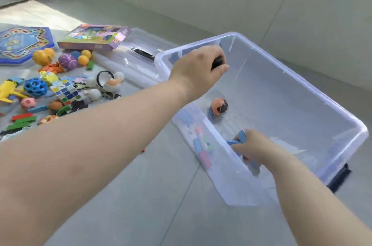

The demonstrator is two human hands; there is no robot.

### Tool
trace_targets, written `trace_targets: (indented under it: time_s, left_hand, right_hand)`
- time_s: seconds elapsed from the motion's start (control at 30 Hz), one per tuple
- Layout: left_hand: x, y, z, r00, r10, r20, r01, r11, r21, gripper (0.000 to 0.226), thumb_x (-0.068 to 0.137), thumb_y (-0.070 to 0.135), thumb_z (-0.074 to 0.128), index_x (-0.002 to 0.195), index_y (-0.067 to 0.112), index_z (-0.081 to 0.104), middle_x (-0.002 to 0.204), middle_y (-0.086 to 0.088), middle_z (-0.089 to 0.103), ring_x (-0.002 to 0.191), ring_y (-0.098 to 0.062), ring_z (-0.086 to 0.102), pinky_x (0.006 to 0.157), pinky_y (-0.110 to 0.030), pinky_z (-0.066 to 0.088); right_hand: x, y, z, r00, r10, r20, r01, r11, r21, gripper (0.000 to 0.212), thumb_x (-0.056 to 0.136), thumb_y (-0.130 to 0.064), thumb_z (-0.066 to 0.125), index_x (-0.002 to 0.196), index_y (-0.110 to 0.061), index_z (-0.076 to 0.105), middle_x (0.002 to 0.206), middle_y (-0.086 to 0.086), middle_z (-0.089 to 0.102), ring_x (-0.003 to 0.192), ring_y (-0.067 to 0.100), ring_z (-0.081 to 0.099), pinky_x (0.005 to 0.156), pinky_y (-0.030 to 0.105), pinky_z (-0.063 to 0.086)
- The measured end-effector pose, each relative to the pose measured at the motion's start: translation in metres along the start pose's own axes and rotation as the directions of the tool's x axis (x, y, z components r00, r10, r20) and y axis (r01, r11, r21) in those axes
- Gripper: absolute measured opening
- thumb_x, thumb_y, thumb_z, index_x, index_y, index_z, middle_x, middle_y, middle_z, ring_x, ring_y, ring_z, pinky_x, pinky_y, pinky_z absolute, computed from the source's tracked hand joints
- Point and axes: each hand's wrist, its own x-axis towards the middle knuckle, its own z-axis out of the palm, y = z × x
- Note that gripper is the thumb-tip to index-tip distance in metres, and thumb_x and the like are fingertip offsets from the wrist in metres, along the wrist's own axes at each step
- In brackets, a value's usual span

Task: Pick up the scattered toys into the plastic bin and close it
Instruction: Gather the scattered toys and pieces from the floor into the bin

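- L hand (199,68) fingers curled round a small dark object (217,62), thumb tip past it; can't tell what the toy is. The hand hangs over the bin's far-left corner, above the rim.
- R hand (254,148) is low inside the bin, fingers pinched on blue pieces (240,138) w/ motion blur; exact count unclear.
- Plastic bin (302,82): clear, open-topped, long axis running from upper L to lower R. Inside: an orange ball (219,107) on the floor of it & coloured sticks (202,150) along the near wall.
- Lid (128,58) lies flat on the floor just beyond the bin's L end, a purple box (94,37) partly on it.
- Toy pile (50,92), i.e. most of the job, lies well L of the bin: blue holey ball (35,87), mosaic cube (64,90), blocks, balls, blue game board (22,44).
- Judgement: both hands look about to let go into the bin. Pile is on the L side, so L hand is nearer for the next grab; R must cross the bin.
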Motion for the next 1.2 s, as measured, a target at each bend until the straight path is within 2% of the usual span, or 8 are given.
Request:
trace_targets:
  time_s: [0.2, 0.43, 0.6, 0.77, 0.87, 0.97, 1.07, 1.2]
  left_hand:
    - [0.004, -0.019, 0.041, 0.869, -0.301, 0.393, 0.084, 0.872, 0.482, 0.035, 0.095, 0.039, 0.036, 0.116, 0.018, 0.055, 0.123, -0.004, 0.058, 0.114, -0.025, 0.051, 0.085, -0.030, 0.036]
    - [-0.057, -0.054, 0.015, 0.998, -0.029, -0.061, 0.027, 0.999, -0.029, 0.036, 0.087, 0.015, 0.038, 0.106, 0.000, 0.064, 0.113, -0.014, 0.065, 0.110, -0.021, 0.053, 0.092, -0.006, 0.029]
    - [-0.160, -0.108, -0.026, 0.963, -0.269, -0.020, 0.268, 0.963, -0.024, 0.040, 0.081, 0.027, 0.040, 0.101, 0.006, 0.067, 0.101, 0.002, 0.062, 0.097, -0.005, 0.049, 0.077, -0.001, 0.032]
    - [-0.277, -0.169, -0.065, 0.750, -0.658, 0.069, 0.632, 0.744, 0.218, 0.021, 0.090, 0.014, 0.051, 0.105, 0.013, 0.065, 0.105, 0.000, 0.064, 0.104, -0.019, 0.056, 0.069, -0.018, 0.034]
    - [-0.330, -0.185, -0.076, 0.628, -0.777, 0.045, 0.748, 0.619, 0.240, 0.023, 0.087, 0.008, 0.055, 0.107, 0.008, 0.065, 0.111, -0.008, 0.065, 0.109, -0.025, 0.056, 0.086, -0.030, 0.040]
    - [-0.368, -0.185, -0.071, 0.637, -0.770, -0.039, 0.755, 0.613, 0.233, 0.015, 0.078, -0.001, 0.061, 0.090, 0.002, 0.071, 0.094, -0.015, 0.071, 0.093, -0.033, 0.066, 0.081, -0.039, 0.048]
    - [-0.391, -0.186, -0.064, 0.680, -0.733, -0.018, 0.714, 0.656, 0.243, 0.025, 0.065, 0.025, 0.051, 0.070, 0.009, 0.070, 0.070, -0.005, 0.072, 0.067, -0.022, 0.071, 0.063, -0.022, 0.048]
    - [-0.422, -0.186, -0.068, 0.610, -0.793, -0.009, 0.775, 0.594, 0.217, 0.020, 0.062, 0.024, 0.057, 0.073, 0.012, 0.070, 0.073, -0.002, 0.072, 0.067, -0.021, 0.071, 0.054, -0.029, 0.054]
  right_hand:
    - [0.007, -0.009, 0.010, 0.979, -0.045, 0.198, 0.096, 0.962, -0.257, 0.034, 0.090, -0.019, 0.048, 0.115, 0.001, 0.058, 0.099, 0.017, 0.062, 0.076, 0.021, 0.048, 0.053, 0.022, 0.035]
    - [0.004, -0.010, 0.014, 0.984, -0.136, 0.111, 0.150, 0.981, -0.127, 0.011, 0.090, -0.014, 0.048, 0.085, -0.019, 0.057, 0.066, -0.006, 0.051, 0.060, 0.012, 0.048, 0.042, 0.010, 0.035]
    - [-0.028, -0.030, 0.020, 0.937, -0.324, -0.128, 0.342, 0.926, 0.162, 0.014, 0.092, -0.030, 0.050, 0.079, -0.028, 0.056, 0.072, -0.012, 0.055, 0.064, 0.007, 0.050, 0.053, 0.012, 0.037]
    - [-0.036, -0.057, 0.046, 0.895, -0.403, -0.190, 0.322, 0.880, -0.349, 0.038, 0.088, -0.022, 0.058, 0.124, -0.016, 0.050, 0.110, 0.005, 0.058, 0.100, 0.030, 0.050, 0.074, 0.031, 0.032]
    - [-0.032, -0.075, 0.076, 0.621, -0.720, -0.310, 0.403, 0.632, -0.662, 0.035, 0.081, -0.013, 0.053, 0.114, -0.002, 0.061, 0.113, 0.022, 0.061, 0.109, 0.037, 0.045, 0.089, 0.043, 0.038]
    - [-0.032, -0.094, 0.132, 0.445, -0.888, -0.113, 0.547, 0.370, -0.751, 0.029, 0.060, -0.006, 0.061, 0.088, -0.005, 0.070, 0.093, 0.018, 0.068, 0.097, 0.030, 0.044, 0.082, 0.038, 0.036]
    - [-0.048, -0.114, 0.196, 0.568, -0.757, 0.322, 0.684, 0.218, -0.696, 0.040, 0.063, -0.009, 0.077, 0.101, -0.014, 0.068, 0.100, 0.008, 0.066, 0.097, 0.029, 0.059, 0.082, 0.034, 0.048]
    - [-0.072, -0.120, 0.268, 0.598, -0.440, 0.670, 0.800, 0.280, -0.531, 0.043, 0.095, -0.017, 0.040, 0.138, -0.023, 0.036, 0.139, 0.000, 0.038, 0.128, 0.022, 0.035, 0.101, 0.031, 0.033]
